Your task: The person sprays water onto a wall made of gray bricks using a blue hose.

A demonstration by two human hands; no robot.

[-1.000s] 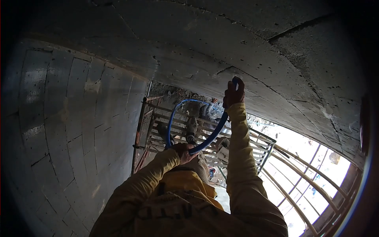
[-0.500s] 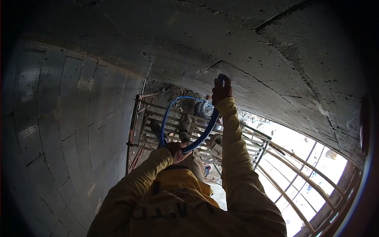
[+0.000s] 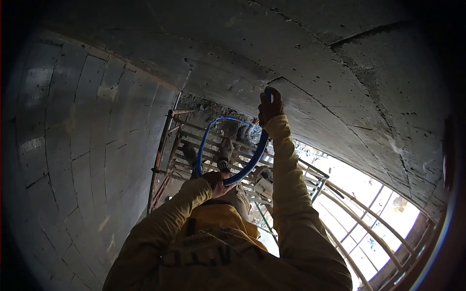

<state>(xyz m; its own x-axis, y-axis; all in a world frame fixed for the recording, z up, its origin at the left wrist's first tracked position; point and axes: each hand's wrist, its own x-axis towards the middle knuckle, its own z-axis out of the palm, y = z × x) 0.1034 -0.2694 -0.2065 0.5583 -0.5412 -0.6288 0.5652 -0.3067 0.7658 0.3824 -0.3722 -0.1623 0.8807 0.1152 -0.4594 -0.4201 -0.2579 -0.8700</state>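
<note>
A blue hose (image 3: 252, 164) curves between my hands and loops down past my feet over the scaffold platform. My left hand (image 3: 218, 185) is closed around it low in front of my chest. Higher up, near the block wall (image 3: 320, 72), my right hand (image 3: 270, 105) grips the hose's upper end, which sticks up past the fingers. Whether that end touches the wall I cannot tell.
Below me is a slatted metal scaffold platform (image 3: 208, 144) with a rusty frame (image 3: 158, 160) at its left. Another block wall (image 3: 82, 145) rises on the left. A person (image 3: 248, 133) is beyond the platform. Long poles (image 3: 369, 228) cross the bright area at lower right.
My view has shifted slightly, so the walls and scaffold sit a little differently. My right hand appears slightly further left, and both hands still hold the hose.
</note>
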